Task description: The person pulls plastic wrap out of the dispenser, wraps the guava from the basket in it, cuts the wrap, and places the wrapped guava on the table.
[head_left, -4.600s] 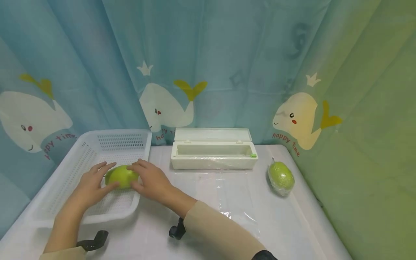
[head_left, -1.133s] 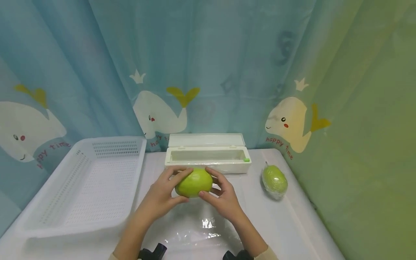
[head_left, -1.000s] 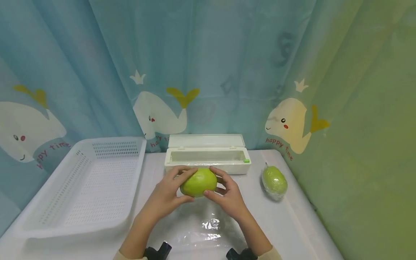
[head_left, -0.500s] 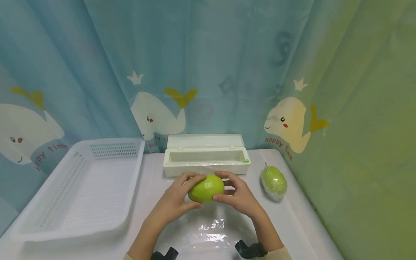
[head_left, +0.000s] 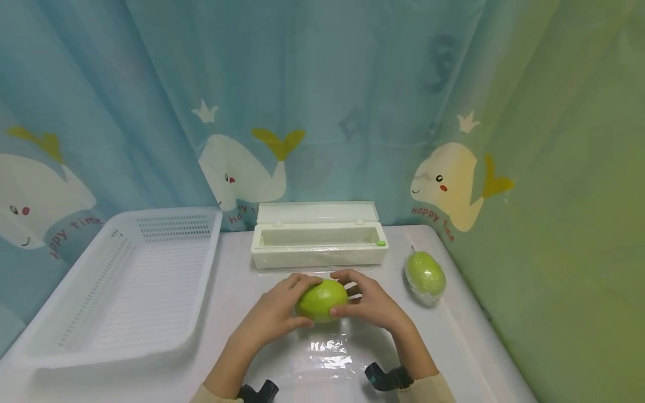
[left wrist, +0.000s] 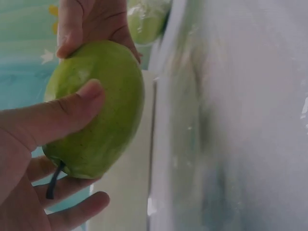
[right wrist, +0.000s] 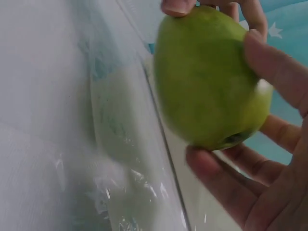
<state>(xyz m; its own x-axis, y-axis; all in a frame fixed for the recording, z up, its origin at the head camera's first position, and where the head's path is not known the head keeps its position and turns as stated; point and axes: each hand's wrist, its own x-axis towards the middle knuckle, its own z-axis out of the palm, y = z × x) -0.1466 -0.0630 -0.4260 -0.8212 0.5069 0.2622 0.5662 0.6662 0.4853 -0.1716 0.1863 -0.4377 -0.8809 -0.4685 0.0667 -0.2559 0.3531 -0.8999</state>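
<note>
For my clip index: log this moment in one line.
left grip: holds unwrapped green fruit; right grip: holds same fruit; clear film: beneath fruit; white box: open, behind fruit; wrapped fruit: at right

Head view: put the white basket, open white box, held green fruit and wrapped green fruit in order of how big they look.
1. White basket
2. Open white box
3. Held green fruit and wrapped green fruit: about alike; the held one is partly covered, so unranked.

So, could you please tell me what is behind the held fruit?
A white box, lid raised, and clear film; in the head view, the green fruit hides part of the film.
</note>
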